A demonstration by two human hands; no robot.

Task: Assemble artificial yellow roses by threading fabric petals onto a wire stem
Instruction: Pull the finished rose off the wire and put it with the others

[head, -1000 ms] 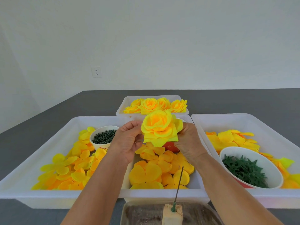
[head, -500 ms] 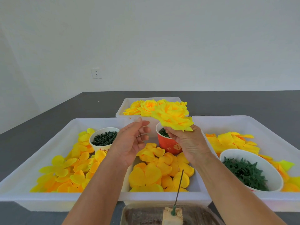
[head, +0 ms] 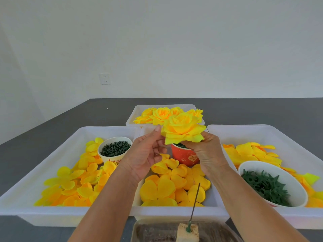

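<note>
An assembled yellow rose (head: 182, 131) is held up above the middle tray. My right hand (head: 206, 156) grips it from underneath, fingers curled at its base. My left hand (head: 146, 154) is beside it on the left, palm toward me, fingertips touching the outer petals. A thin wire stem (head: 194, 201) stands tilted in a foam block (head: 187, 232) at the near edge, with nothing threaded on it. Loose yellow petals (head: 172, 182) fill the middle tray below my hands.
The left white tray (head: 52, 147) holds petals and a cup of dark green pieces (head: 114, 148). The right tray (head: 272, 133) holds petals and a bowl of green sepals (head: 265, 186). A red cup (head: 185, 155) stands mid-table. Finished roses (head: 162, 114) fill the far tray (head: 139, 110).
The rose swung away to the right in my right hand while my left hand let go, then came back to the centre, where my left fingertips touch it again.
</note>
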